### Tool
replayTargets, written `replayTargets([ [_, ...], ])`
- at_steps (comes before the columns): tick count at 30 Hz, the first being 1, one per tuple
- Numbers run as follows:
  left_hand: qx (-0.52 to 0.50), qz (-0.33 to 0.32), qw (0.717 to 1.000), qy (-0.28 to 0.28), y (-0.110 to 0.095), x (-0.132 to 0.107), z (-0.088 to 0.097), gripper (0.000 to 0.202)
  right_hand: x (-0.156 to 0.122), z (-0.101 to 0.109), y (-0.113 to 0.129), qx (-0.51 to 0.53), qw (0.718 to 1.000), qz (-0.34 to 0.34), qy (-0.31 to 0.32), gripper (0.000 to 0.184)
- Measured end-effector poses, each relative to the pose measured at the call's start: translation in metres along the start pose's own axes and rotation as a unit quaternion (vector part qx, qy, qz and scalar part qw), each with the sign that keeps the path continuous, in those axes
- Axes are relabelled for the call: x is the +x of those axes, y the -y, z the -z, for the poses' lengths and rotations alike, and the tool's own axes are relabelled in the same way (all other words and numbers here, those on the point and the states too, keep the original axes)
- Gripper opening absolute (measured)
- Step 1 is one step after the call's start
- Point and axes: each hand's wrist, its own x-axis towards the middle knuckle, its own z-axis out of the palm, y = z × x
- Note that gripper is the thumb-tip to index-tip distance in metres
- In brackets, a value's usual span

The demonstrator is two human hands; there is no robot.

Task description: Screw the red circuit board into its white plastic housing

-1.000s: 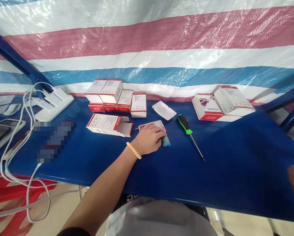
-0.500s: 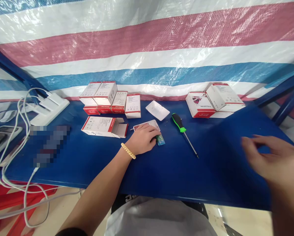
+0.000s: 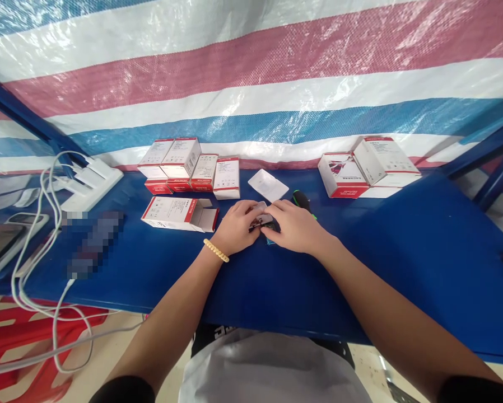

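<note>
A blue table [image 3: 361, 263] stands before a striped plastic sheet [image 3: 251, 84]. At its middle, the left hand [image 3: 236, 228], a bead bracelet on its wrist, and the right hand [image 3: 296, 226] meet, fingers curled together around a small device [image 3: 261, 219] lying on the table; the exact grip is hidden. An open box [image 3: 180, 213] lies just left. A screwdriver [image 3: 301, 198] peeks out behind the right hand.
</note>
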Motion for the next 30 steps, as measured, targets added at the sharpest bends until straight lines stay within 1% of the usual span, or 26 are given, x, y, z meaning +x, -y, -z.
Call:
replayTargets([
  [3,0.013,0.021,1.0,0.002,0.001,0.0,-0.003,0.039,-0.004,-0.01,-0.006,-0.004,1.0,-0.016,-0.025,0.03],
  [7,0.017,0.028,0.999,0.015,0.002,0.0,-0.004,0.035,-0.008,-0.019,-0.014,0.023,0.998,-0.02,-0.054,0.03],
  [14,-0.007,0.049,0.998,0.026,-0.002,0.001,0.003,0.039,-0.008,-0.025,-0.015,0.044,0.997,-0.031,-0.048,0.025],
  [18,-0.036,0.046,0.998,0.032,-0.004,-0.001,0.003,0.044,-0.009,-0.024,-0.014,0.055,0.997,-0.031,-0.051,0.036],
  [19,-0.038,0.045,0.998,0.03,-0.003,-0.001,0.003,0.044,-0.009,-0.023,-0.014,0.057,0.997,-0.029,-0.044,0.035],
  [23,-0.031,0.05,0.998,0.017,-0.001,-0.001,0.0,0.045,-0.009,-0.021,-0.013,0.058,0.998,-0.017,-0.014,0.022],
  [26,-0.03,0.058,0.998,0.015,-0.001,0.0,-0.001,0.044,-0.009,-0.021,-0.013,0.067,0.997,-0.02,-0.01,0.019],
  [30,-0.021,0.054,0.998,0.015,-0.003,0.0,-0.002,0.037,-0.009,-0.022,-0.014,0.078,0.997,-0.023,-0.01,0.018],
])
